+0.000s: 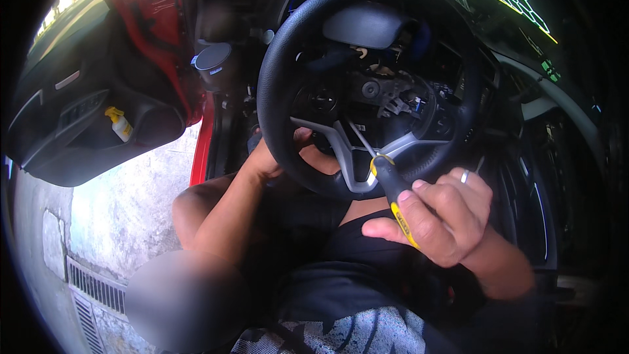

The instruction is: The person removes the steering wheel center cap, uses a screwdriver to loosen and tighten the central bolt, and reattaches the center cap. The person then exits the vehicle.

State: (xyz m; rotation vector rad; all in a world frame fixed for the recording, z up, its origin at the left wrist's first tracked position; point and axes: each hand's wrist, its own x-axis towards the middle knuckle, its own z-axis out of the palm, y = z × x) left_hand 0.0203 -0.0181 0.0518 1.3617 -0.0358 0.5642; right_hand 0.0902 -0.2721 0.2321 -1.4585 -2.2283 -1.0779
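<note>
A black steering wheel [270,72] with silver lower spokes fills the middle; its centre is uncovered, showing a metal hub and wiring [406,101]. My right hand [445,216], with a ring on one finger, is closed round the black and yellow handle of a screwdriver [392,187]. Its thin shaft slants up and left over the lower spoke, the tip by the hub's lower left part. My left hand [267,160] reaches behind the wheel's lower left rim. Part of it shows through the gap between the spokes; the rim hides most of its fingers.
At left stands an open car door [65,131], with a white spray bottle [120,126] with a yellow head in its pocket. A dark round container [214,59] sits beside the dashboard. The red sill [204,141] borders a concrete floor with a drain grate [98,287]. My legs are under the wheel.
</note>
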